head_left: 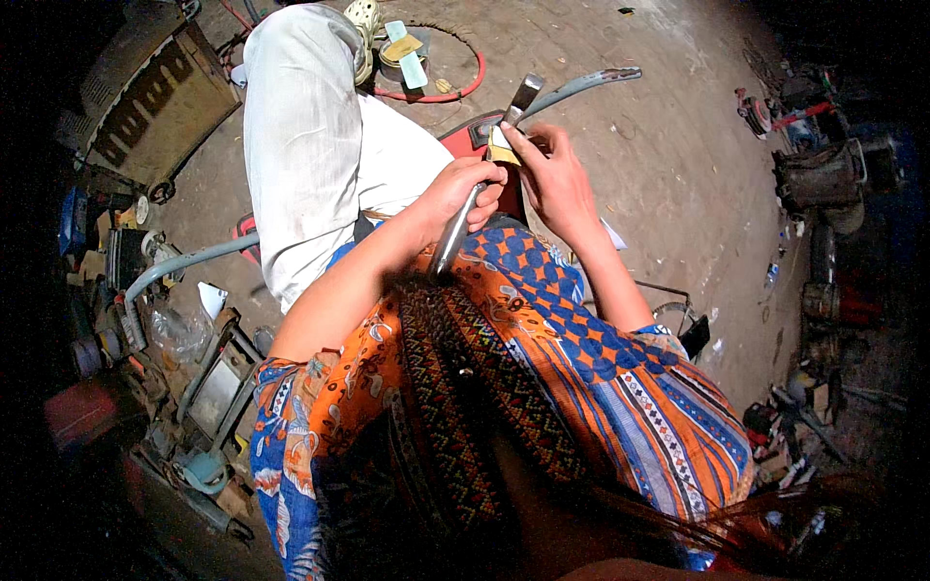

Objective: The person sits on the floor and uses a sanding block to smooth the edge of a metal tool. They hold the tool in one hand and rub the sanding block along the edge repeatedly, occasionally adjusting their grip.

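Note:
My left hand (467, 197) is wrapped round a shiny metal bar (455, 232) held at a slant over my lap. One end of the bar points back toward my shirt; a flat, broad metal end (526, 94) sticks out beyond my hands, apparently part of the same bar. My right hand (554, 182) pinches a small yellow-and-white folded piece (502, 147), possibly sandpaper, against the bar just past my left fist. Fingers hide part of the bar's middle and of the folded piece.
A red seat (467, 143) and grey bent tubes (581, 85) lie beneath and beyond my hands. Ahead, a red hose (479, 77) curls round a tin with a pale green strip (406, 55) on top. Tools and scrap crowd the floor on both sides; a metal panel (145, 107) leans far left.

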Available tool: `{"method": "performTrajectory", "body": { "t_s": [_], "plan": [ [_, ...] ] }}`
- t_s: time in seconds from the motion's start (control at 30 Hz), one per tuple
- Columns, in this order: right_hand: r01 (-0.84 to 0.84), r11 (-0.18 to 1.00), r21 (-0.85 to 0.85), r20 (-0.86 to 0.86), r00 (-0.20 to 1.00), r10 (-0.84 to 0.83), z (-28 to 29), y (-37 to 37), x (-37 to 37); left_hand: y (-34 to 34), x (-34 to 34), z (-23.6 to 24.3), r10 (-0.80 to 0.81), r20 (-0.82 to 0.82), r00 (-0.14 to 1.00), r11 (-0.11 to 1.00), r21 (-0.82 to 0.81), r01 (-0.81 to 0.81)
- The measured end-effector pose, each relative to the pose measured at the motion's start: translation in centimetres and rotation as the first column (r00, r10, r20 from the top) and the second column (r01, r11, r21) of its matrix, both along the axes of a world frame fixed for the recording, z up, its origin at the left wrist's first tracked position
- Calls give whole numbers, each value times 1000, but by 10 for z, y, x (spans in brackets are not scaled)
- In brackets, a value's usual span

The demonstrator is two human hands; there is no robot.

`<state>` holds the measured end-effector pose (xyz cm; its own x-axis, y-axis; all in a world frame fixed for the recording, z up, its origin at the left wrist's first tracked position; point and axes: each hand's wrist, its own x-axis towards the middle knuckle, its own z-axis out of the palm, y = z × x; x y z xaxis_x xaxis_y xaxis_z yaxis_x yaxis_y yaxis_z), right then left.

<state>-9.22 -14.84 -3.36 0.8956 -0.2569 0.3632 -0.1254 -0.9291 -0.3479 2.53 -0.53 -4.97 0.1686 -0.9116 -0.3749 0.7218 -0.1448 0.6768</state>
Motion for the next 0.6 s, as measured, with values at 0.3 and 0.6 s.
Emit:
{"method": "performTrajectory", "body": {
  "t_s": [0.3, 0.6],
  "plan": [
    [71, 995, 71, 28, 997, -73, 5, -3, 5, 0, 0, 3, 1, 35, 999, 1000, -1, -1],
    [60, 994, 93, -66, 996, -54, 11, -5, 6, 1, 0, 4, 7, 62, 998, 1000, 14, -8]
  ]
}}
